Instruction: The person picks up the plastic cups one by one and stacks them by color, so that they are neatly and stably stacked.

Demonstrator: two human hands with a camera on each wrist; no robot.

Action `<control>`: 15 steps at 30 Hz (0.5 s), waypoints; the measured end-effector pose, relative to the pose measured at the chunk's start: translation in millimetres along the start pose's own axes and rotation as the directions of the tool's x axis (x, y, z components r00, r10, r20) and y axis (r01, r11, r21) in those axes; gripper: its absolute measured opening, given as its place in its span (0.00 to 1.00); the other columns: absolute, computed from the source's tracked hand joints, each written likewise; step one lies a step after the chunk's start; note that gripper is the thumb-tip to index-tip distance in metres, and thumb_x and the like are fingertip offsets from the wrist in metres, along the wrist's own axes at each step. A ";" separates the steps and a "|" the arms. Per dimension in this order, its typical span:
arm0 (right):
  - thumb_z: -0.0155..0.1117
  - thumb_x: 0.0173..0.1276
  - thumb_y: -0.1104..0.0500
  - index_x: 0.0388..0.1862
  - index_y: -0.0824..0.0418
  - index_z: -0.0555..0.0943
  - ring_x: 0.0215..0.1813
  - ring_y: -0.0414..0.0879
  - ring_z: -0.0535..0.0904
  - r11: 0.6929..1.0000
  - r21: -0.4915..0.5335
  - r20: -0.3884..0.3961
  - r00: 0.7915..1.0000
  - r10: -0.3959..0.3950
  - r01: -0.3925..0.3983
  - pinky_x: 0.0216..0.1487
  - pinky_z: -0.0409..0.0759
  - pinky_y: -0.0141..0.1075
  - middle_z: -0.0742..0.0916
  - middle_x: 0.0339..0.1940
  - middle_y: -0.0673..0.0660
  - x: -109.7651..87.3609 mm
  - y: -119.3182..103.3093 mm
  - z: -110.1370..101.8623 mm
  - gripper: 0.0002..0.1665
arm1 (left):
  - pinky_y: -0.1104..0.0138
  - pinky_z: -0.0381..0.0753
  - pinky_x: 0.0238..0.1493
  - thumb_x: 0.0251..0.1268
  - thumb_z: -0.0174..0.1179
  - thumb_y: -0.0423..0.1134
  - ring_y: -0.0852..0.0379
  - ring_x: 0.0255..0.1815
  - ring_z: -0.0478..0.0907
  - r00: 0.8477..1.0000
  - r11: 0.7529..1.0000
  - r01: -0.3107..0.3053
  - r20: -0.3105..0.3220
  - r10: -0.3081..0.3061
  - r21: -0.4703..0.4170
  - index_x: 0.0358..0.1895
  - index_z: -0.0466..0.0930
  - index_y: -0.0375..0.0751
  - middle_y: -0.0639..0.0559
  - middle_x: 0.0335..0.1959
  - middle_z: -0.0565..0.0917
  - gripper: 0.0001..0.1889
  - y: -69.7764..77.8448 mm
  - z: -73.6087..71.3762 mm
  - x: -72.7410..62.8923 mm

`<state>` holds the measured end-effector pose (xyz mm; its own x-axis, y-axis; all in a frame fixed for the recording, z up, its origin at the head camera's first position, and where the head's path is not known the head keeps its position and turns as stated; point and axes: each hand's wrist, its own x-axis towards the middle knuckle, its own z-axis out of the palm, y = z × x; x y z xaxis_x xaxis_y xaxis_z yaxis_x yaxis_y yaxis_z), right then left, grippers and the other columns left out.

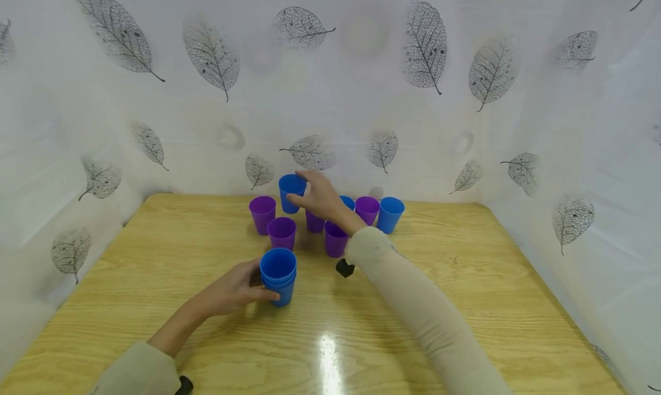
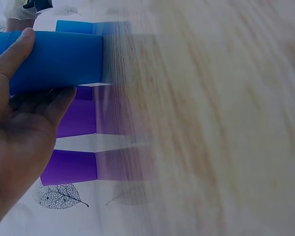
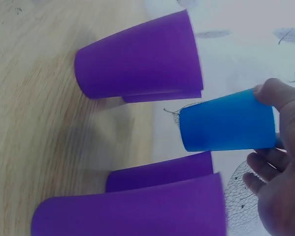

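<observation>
My left hand (image 1: 234, 289) grips a nested stack of blue cups (image 1: 279, 277) near the middle of the table, thumb on the near side. In the left wrist view the thumb and fingers wrap the blue stack (image 2: 63, 59) from two sides. Farther back, my right hand (image 1: 321, 195) pinches a single blue cup (image 1: 292, 193) by its rim. The right wrist view shows this blue cup (image 3: 228, 123) raised off the table, between thumb and fingers. Purple cups (image 1: 262, 214) stand close around it, one of them (image 1: 282, 233) just behind the stack.
Under the right forearm stand more purple cups (image 1: 335, 240). At the back right are another purple cup (image 1: 367, 210) and a blue cup (image 1: 391, 214). The wooden table (image 1: 439, 257) ends at a white leaf-patterned curtain (image 1: 341, 102) behind and on both sides.
</observation>
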<state>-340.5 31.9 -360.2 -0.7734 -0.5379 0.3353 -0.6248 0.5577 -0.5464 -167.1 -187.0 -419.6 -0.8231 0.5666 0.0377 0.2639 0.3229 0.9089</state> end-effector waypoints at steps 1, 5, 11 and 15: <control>0.71 0.72 0.53 0.75 0.71 0.68 0.74 0.58 0.71 1.000 0.015 -0.022 1.000 -0.005 0.005 0.74 0.72 0.46 0.76 0.73 0.66 -1.2 -1.6 -1.5 0.40 | 0.46 0.77 0.67 0.71 0.69 0.38 0.33 0.67 0.75 1.000 1.000 -0.002 0.002 0.002 -0.001 0.72 0.64 0.24 0.32 0.65 0.77 0.34 -0.1 0.1 0.1; 0.71 0.70 0.57 0.75 0.71 0.69 0.68 0.59 0.76 0.994 0.107 -0.104 0.994 -0.028 0.039 0.69 0.78 0.46 0.78 0.70 0.67 -6.6 -8.2 -9.3 0.39 | 0.50 0.78 0.67 0.70 0.69 0.37 0.34 0.67 0.75 1.000 1.000 -0.011 0.001 0.011 -0.002 0.72 0.64 0.24 0.32 0.65 0.77 0.35 -1.1 0.7 0.7; 0.71 0.68 0.60 0.74 0.70 0.70 0.65 0.58 0.78 0.963 0.265 -0.176 0.984 -0.011 0.058 0.66 0.80 0.38 0.77 0.67 0.67 -13.5 -16.4 -22.3 0.39 | 0.49 0.77 0.68 0.69 0.70 0.38 0.33 0.67 0.75 1.000 1.000 -0.013 -0.006 0.013 0.015 0.72 0.64 0.24 0.32 0.66 0.77 0.36 -1.9 0.1 1.3; 0.72 0.68 0.61 0.74 0.70 0.69 0.66 0.57 0.77 0.946 0.316 -0.194 0.981 -0.012 0.074 0.66 0.79 0.37 0.76 0.68 0.67 -18.7 -21.6 -29.4 0.39 | 0.46 0.76 0.68 0.69 0.70 0.37 0.32 0.68 0.74 1.000 1.000 -0.012 -0.005 0.012 0.022 0.72 0.63 0.24 0.31 0.66 0.76 0.36 -1.7 -0.6 0.6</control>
<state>-315.7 48.5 -332.1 -0.7720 -0.4114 0.4845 -0.6144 0.2879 -0.7346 -168.4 -187.6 -420.9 -0.8225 0.5665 0.0513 0.2849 0.3323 0.8991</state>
